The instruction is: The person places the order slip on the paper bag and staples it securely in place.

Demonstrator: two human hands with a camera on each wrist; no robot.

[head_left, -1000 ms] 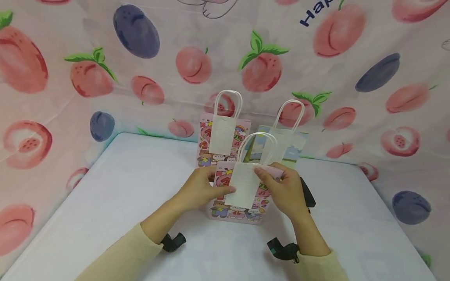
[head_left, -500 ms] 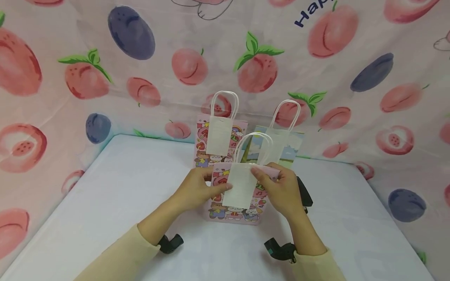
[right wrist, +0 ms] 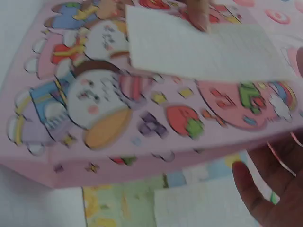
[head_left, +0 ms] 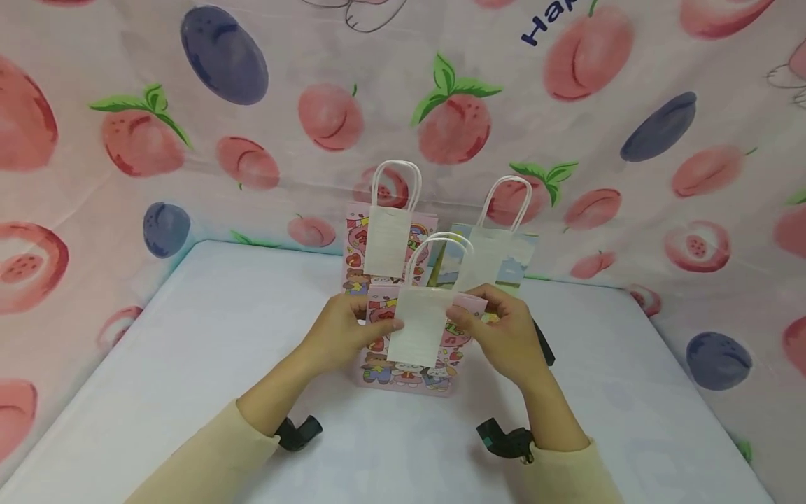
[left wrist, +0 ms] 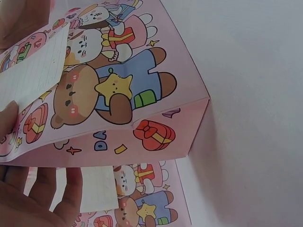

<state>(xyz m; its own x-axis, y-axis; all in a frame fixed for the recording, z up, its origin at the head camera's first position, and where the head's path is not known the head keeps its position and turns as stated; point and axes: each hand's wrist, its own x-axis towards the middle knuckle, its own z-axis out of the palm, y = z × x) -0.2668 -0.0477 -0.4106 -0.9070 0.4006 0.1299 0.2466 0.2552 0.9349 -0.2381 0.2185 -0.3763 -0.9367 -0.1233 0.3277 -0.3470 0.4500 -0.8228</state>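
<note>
Upright between both hands in the head view is a pink paper gift bag (head_left: 415, 325) with cartoon animals, a white patch on its front and white twisted handles. My left hand (head_left: 336, 332) grips its left side, thumb on the front, fingers behind. At the upper right edge, my right hand (head_left: 506, 336) pinches it, thumb on the white patch. The left wrist view shows the printed side panel of this bag (left wrist: 128, 80) and the left fingers behind it. In the right wrist view the bag (right wrist: 189, 113) fills the frame, slightly blurred, with right fingers underneath.
Behind stand a matching pink gift bag (head_left: 387, 241) on the left and a landscape-printed gift bag (head_left: 491, 255) on the right, partly hidden. They are on a white table (head_left: 252, 301) before a fruit-print cloth (head_left: 390, 70). Black wrist cameras sit on both wrists.
The head view has turned slightly, so everything sits further left in it. The held bag has also shifted a little left and up with both hands, which keep their hold.
</note>
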